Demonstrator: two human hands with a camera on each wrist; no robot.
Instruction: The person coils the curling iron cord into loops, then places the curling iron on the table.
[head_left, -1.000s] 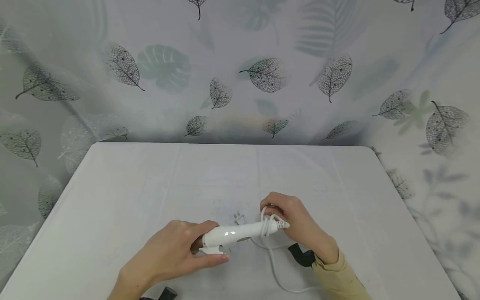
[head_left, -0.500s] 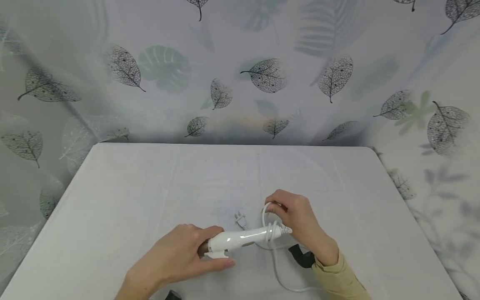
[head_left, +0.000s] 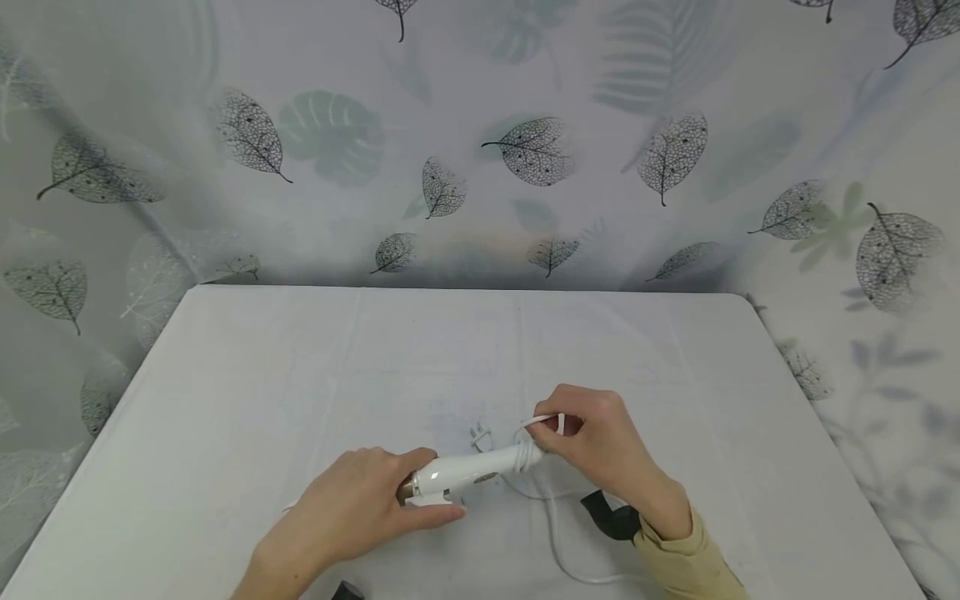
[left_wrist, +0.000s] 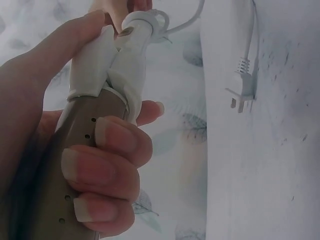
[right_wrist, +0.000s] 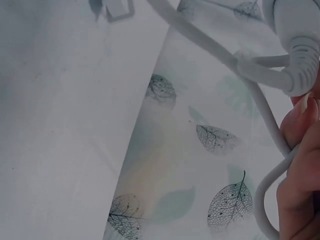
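Note:
A curling iron (head_left: 468,471) with a glossy white handle is held over the white table, its handle pointing right. My left hand (head_left: 352,504) grips it by the brown, perforated barrel (left_wrist: 90,120), fingers curled round it beside the white clamp lever (left_wrist: 92,65). Several turns of white cord (head_left: 528,454) wrap the handle near its end. There my right hand (head_left: 600,437) pinches the cord between thumb and fingers, hiding the handle's tip in the head view. In the right wrist view, the ribbed cord sleeve (right_wrist: 304,65) shows right by the fingertips.
The two-pin plug (head_left: 480,437) lies on the table (head_left: 420,350) behind the handle. Loose cord (head_left: 552,533) trails toward the front right. A black strap (head_left: 611,517) sits at the right wrist. Leaf-patterned curtain (head_left: 465,125) hangs behind and at both sides.
The handle has shifted right, then back left. My right hand, first beyond the handle's tip, now covers that tip, and the raised cord loop is drawn lower in its pinch.

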